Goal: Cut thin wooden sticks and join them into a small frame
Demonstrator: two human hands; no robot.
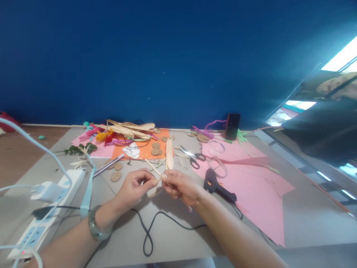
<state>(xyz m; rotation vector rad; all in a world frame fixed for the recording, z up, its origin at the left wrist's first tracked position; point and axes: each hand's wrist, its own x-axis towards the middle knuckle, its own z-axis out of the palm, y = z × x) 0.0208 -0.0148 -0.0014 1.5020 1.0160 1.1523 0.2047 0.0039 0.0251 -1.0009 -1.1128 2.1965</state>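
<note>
Near the middle of the table my left hand (139, 186) and my right hand (180, 185) meet, fingertips almost touching. A thin pale strip (153, 167), like dried husk or straw, slants up and left out of the right thumb and fingers, which are closed on it. My left thumb and index finger pinch at the strip's lower part by the right fingertips; the exact grip is partly hidden. Just beyond the hands lies a wider, cream-coloured husk piece (169, 154). Below the right hand a small pinkish tip (190, 209) shows; what it belongs to is hidden.
A black glue gun (216, 184) lies to the right on pink paper (259, 193), scissors (195, 158) beyond it. A white power strip (52, 208) stands left. Its black cable (164, 214) loops in front. Husks (128, 128), cardboard discs (156, 149) and a phone (232, 126) sit near the blue wall.
</note>
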